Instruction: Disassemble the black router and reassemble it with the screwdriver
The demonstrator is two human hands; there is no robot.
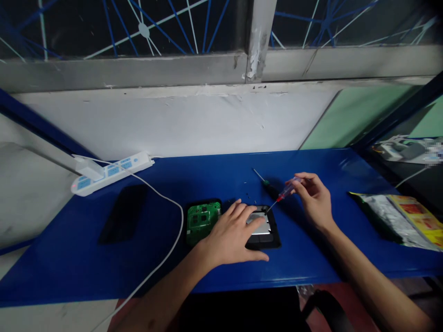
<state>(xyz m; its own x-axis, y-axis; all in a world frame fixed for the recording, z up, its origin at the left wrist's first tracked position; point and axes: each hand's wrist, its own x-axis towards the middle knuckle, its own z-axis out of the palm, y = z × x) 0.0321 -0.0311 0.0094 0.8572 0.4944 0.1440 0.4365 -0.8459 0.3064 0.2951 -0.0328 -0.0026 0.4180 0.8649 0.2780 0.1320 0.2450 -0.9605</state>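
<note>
My left hand (pixel 233 235) lies flat with fingers spread on a small black device (pixel 268 233) that has a silver metal plate inside, near the middle of the blue table (pixel 311 258). My right hand (pixel 313 196) pinches a screwdriver with a red and clear handle (pixel 285 192); its tip touches the upper right corner of the device. A green circuit board (pixel 202 220) lies just left of my left hand. Another screwdriver with a green and black handle (pixel 265 180) lies behind the device, with several tiny dark screws (pixel 247 188) scattered beside it.
A white power strip (pixel 110 173) sits at the back left, its white cable (pixel 169 244) curving across the table toward me. A black phone-like slab (pixel 124 213) lies to the left. Packets in silver and yellow wrapping (pixel 401 219) lie at the right edge.
</note>
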